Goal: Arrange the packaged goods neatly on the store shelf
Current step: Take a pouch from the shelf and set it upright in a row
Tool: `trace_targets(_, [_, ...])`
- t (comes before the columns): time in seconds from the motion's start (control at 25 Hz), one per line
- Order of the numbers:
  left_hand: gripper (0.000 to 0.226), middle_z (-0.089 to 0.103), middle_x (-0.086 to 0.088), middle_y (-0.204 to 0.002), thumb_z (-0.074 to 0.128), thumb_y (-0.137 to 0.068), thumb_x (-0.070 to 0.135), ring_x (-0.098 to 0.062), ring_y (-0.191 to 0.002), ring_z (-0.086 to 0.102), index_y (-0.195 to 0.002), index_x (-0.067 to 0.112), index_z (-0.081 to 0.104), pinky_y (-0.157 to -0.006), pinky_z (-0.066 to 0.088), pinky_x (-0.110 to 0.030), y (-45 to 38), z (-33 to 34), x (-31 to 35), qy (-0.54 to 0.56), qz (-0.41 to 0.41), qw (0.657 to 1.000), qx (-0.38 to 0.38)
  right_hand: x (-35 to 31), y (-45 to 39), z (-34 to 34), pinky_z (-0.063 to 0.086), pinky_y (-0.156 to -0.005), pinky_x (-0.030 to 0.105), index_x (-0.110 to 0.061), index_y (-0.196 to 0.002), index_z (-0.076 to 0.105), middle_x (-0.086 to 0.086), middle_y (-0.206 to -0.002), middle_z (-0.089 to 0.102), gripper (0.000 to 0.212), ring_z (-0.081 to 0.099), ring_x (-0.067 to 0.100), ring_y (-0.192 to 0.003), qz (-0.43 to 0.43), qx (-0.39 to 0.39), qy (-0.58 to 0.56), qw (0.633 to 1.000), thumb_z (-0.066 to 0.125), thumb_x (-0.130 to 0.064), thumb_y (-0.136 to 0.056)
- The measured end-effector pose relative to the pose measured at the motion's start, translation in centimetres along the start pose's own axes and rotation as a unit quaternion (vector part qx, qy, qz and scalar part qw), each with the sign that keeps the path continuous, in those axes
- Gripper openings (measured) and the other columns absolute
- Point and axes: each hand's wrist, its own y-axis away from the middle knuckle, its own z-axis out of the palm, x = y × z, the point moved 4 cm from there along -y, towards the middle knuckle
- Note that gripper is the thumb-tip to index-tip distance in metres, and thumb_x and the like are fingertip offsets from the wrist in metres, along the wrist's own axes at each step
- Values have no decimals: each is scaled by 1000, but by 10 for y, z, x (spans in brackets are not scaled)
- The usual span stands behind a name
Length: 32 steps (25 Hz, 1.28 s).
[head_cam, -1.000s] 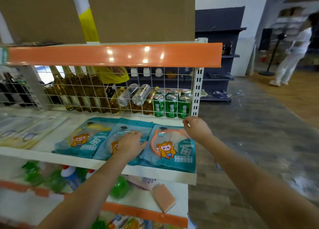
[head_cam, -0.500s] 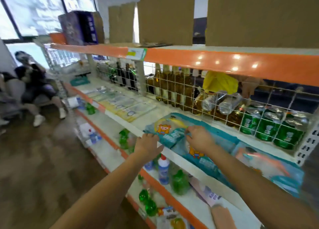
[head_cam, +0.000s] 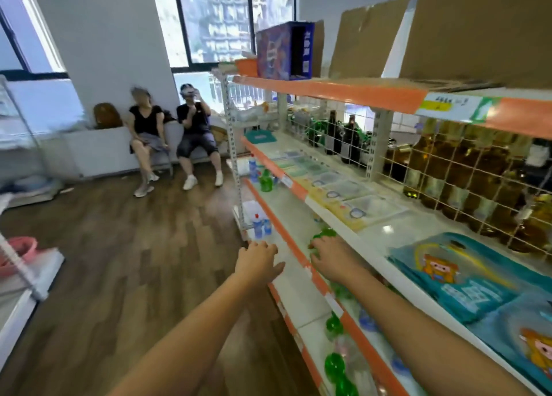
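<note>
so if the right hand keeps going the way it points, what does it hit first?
Probably the green bottle just past the right hand, on the shelf below the packets; the fingers already look close to it, though depth is unclear.

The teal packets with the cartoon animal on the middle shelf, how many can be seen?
2. One teal packet lies flat on the white shelf; the second lies nearer the camera, cut by the frame edge. More may lie out of view.

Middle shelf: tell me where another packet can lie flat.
One bare white patch lies between the pale flat packets and the teal cartoon packets, in front of the wire grid. Elsewhere the shelf is crowded: packets run edge to edge along it. Neither the left hand nor the right hand holds anything.
</note>
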Motion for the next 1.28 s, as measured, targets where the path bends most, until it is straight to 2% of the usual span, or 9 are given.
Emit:
trace_targets(0.24, [45,51,-5,-132,43,-93,50,-26,-125,44,-126,20,51,-101,37,-42,-46,-16,-94,8,-50,999,21,-55,-79,21,43,-95,35,-20,-123,54,6,-125,54,33,51,26,-115,-8,-4,-19,1000,44,-30,-94])
trace_targets(0.4, [47,51,-5,-133,42,-93,51,-25,-126,43,-128,20,50,-101,36,-42,-75,7,-137,31,-80,996,-22,-71,-120,55,40,-99,33,-19,-132,48,4,-136,47,38,47,24,-123,-25,-67,-4,997,42,-30,-97])
trace_targets(0.6, [49,48,-5,-136,41,-93,51,-27,-128,41,-131,21,47,-101,35,-44,-143,20,-180,33,-104,992,-57,-71,-206,72,35,-104,32,-18,-131,51,5,-134,50,38,45,22,-124,-54,-61,28,996,44,-31,-96])
trace_targets(0.76, [49,48,-6,-136,40,-94,51,-28,-128,41,-130,18,47,-101,35,-45,-224,1,-210,42,-123,991,-38,-62,-303,69,38,-98,32,-15,-124,56,8,-128,55,35,48,25,-120,-61,-39,36,997,42,-28,-95])
trace_targets(0.96, [46,49,-8,-134,42,-94,49,-29,-127,42,-127,18,48,-101,36,-46,-309,-16,-246,69,-150,986,7,-58,-404,67,40,-100,36,-18,-124,56,6,-128,56,35,48,26,-120,-79,-26,25,996,44,-32,-95])
trace_targets(1.16, [48,46,-8,-136,42,-94,49,-28,-128,40,-131,19,45,-102,34,-46,-375,5,-282,70,-146,986,-26,-68,-481,103,42,-94,36,-12,-121,56,11,-126,54,31,49,30,-116,-78,-72,29,994,42,-22,-95])
trace_targets(1.28, [48,45,-7,-138,42,-94,48,-27,-129,40,-133,19,44,-104,34,-46,-425,5,-316,66,-136,988,-30,-77,-539,113,44,-92,36,-15,-123,56,9,-127,55,34,52,29,-115,-71,-63,8,995,44,-24,-93])
